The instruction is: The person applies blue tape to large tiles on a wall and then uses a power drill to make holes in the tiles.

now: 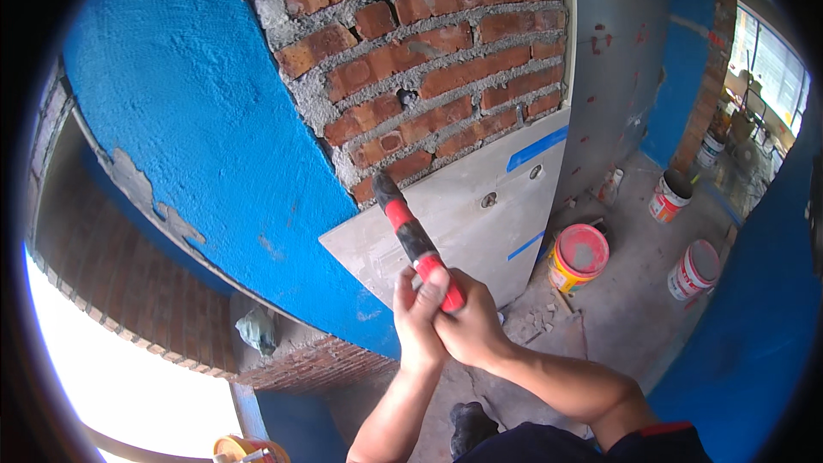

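A long red and black hand tool (pixel 413 238) reaches up and away from me, its dark tip over the lower left corner of the bare brick patch (pixel 441 69). What its working end is, I cannot make out. My right hand (pixel 473 319) is closed around the red rear end of the tool. Pressed up beside it, my left hand (pixel 417 317) grips the same handle, with the thumb on top. Behind the tool, a large pale tile (pixel 454 219) covers the wall below the bricks. It has two round holes and strips of blue tape.
Blue rough-coated wall (pixel 189 120) borders the bricks on the left. On the floor to the right stand a red-topped yellow bucket (pixel 579 253), a white bucket (pixel 693 270) and another bucket (pixel 669 195). Rubble (pixel 536 321) lies below the tile. A yellow bucket (pixel 249 448) sits lower left.
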The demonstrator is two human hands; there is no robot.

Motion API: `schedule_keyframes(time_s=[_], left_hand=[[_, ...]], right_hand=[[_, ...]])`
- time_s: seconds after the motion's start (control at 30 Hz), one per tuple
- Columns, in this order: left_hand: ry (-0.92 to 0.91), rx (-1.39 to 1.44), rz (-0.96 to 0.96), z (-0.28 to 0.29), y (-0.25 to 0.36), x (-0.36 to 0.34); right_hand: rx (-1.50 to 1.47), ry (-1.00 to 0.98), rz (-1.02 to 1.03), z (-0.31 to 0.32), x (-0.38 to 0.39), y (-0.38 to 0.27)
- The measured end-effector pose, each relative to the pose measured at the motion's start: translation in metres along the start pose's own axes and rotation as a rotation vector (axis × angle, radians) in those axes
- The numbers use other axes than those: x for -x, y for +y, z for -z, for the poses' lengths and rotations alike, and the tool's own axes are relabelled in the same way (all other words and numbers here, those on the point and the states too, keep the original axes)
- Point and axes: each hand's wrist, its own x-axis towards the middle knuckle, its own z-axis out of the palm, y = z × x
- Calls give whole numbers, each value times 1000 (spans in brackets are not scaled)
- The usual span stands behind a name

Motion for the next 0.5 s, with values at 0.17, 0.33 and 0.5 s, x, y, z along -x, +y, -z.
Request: schedule_keyframes(time_s=[0.17, 0.33, 0.5], left_hand=[[-62, 17, -22, 19, -20, -30], [-109, 134, 10, 40, -12, -43], [-160, -10, -3, 12, -13, -5]], right_hand=[[44, 64, -27, -10, -11, 17], [54, 65, -81, -28, -17, 0], [19, 64, 52, 5, 7, 5]])
